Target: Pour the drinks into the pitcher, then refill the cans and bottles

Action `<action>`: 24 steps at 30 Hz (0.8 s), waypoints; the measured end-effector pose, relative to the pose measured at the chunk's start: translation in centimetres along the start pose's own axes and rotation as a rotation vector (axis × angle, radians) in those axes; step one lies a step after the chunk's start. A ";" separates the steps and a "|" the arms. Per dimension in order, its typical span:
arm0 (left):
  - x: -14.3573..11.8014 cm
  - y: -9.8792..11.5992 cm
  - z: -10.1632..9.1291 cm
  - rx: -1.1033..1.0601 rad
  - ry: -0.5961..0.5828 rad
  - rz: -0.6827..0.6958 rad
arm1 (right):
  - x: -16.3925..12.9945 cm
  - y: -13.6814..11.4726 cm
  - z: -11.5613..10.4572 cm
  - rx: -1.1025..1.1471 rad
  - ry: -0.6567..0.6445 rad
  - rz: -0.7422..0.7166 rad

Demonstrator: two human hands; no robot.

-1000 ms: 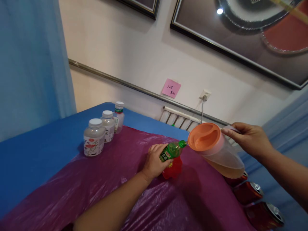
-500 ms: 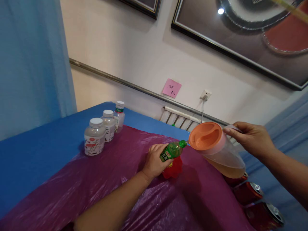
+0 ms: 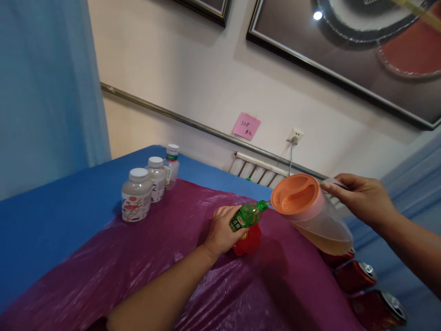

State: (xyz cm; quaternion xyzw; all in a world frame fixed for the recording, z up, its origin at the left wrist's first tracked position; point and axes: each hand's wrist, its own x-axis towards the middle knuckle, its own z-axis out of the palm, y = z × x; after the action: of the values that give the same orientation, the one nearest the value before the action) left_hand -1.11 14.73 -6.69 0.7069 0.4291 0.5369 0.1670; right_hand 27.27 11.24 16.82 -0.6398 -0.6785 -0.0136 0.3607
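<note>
Orange and round, the lid of the clear plastic pitcher faces the camera, the pitcher tipped toward nine o'clock with its spout right at the mouth of the green bottle. Compared with a second ago almost nothing has changed: pitcher and bottle have only drifted a little toward twelve o'clock, and the tilt looks the same. Amber liquid pools in the low side of the pitcher's see-through wall.

The right hand has its fingers closed around the pitcher's pale handle at three o'clock of the lid. The left hand is wrapped around the small bottle, fingers clamped on its labelled body, holding it slanted above a red, lobed plastic piece that stands on the glossy, wrinkled magenta film.

That film covers a smooth blue tabletop. At ten o'clock from the bottle stand three cloudy jars with white caps, in a close row. At four o'clock lie red cans on their sides.
</note>
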 end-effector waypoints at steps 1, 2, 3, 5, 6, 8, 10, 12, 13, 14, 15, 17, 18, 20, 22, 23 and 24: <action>0.0 0.0 0.0 0.000 -0.001 0.001 | 0.0 0.0 0.0 0.000 -0.006 0.001; 0.0 0.0 0.0 -0.002 -0.002 0.001 | 0.0 0.0 0.0 -0.001 -0.008 0.000; 0.0 0.1 0.0 -0.004 -0.005 0.001 | 0.0 -0.1 0.0 -0.004 -0.005 -0.003; 0.0 0.1 0.0 -0.008 -0.007 0.000 | -0.1 -0.1 0.0 -0.009 0.005 -0.016; 0.0 0.1 0.0 -0.009 -0.006 0.000 | -0.1 -0.1 0.0 -0.007 0.007 -0.024; 0.1 0.1 0.0 -0.008 -0.002 0.000 | -0.1 -0.1 0.0 0.000 0.011 -0.036; 0.1 0.0 0.0 -0.008 0.001 0.000 | -0.1 -0.1 0.0 0.004 0.010 -0.039; 0.0 0.0 0.0 -0.007 -0.001 0.002 | -0.1 -0.1 0.0 0.007 0.010 -0.033; 0.0 0.0 0.0 -0.006 0.000 0.001 | 0.0 -0.1 0.0 0.006 0.010 -0.027; 0.0 0.0 0.0 -0.006 -0.001 0.001 | 0.0 -0.2 0.0 0.004 0.008 -0.020; 0.0 0.0 0.0 -0.006 -0.003 0.000 | 0.0 -0.2 0.0 0.001 0.009 -0.011; 0.0 0.1 0.0 -0.008 -0.004 -0.002 | 0.0 -0.3 0.0 -0.003 0.007 0.003; 0.0 0.1 0.0 -0.011 -0.005 -0.004 | 0.0 -0.3 0.0 -0.002 0.002 0.008; 0.0 0.1 -0.1 -0.015 -0.007 -0.005 | 0.0 -0.3 0.0 -0.002 -0.011 0.011; 0.0 0.1 -0.1 -0.014 -0.007 -0.005 | 0.0 -0.2 -0.1 -0.009 -0.016 0.004; 0.0 0.1 -0.1 -0.012 -0.007 -0.004 | 0.0 -0.2 0.0 -0.017 -0.015 -0.008; 0.0 0.1 0.0 -0.010 -0.007 -0.003 | 0.0 -0.1 0.0 -0.032 -0.004 -0.032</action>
State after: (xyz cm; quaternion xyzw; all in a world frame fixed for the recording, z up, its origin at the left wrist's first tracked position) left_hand -1.10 14.65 -6.59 0.7073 0.4271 0.5361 0.1727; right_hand 27.18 11.19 16.87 -0.6344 -0.6892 -0.0290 0.3489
